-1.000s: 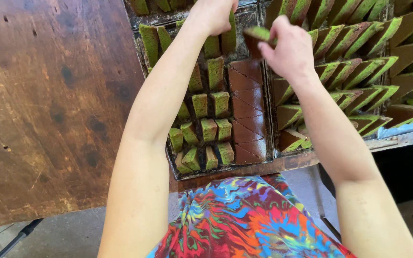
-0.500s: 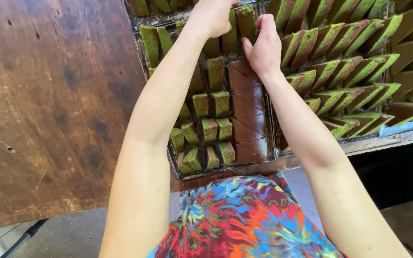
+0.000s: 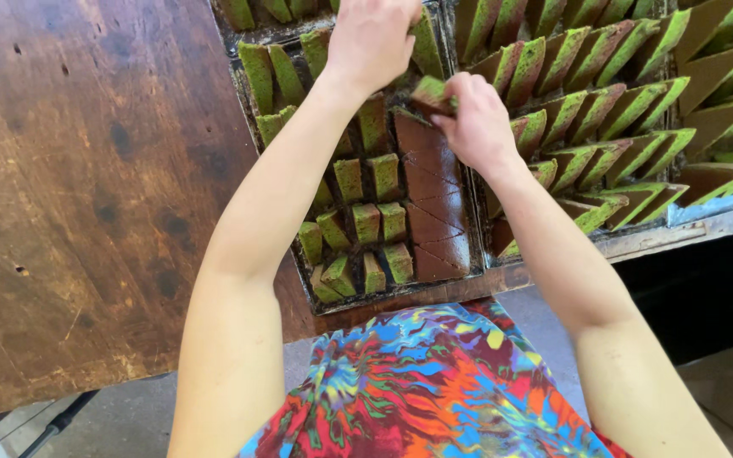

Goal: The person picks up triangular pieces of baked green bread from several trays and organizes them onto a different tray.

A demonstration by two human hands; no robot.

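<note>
The right hand (image 3: 477, 127), empty half a second ago, now pinches a green-and-brown cake slice (image 3: 431, 92) at upper centre. The left hand (image 3: 372, 38) seems curled over the tray (image 3: 345, 301); its grip is hidden.

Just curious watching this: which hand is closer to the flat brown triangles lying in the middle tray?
Right. The right hand holds a green piece just above the brown triangles; the left hand is farther up the tray.

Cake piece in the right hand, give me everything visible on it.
The cake piece is a small wedge with a green top and a brown layer below, soft and spongy in look. The right hand pinches it by one end, lifted above the dark tray of cut pieces, roughly level. The left hand is close above it; contact cannot be told.
</note>
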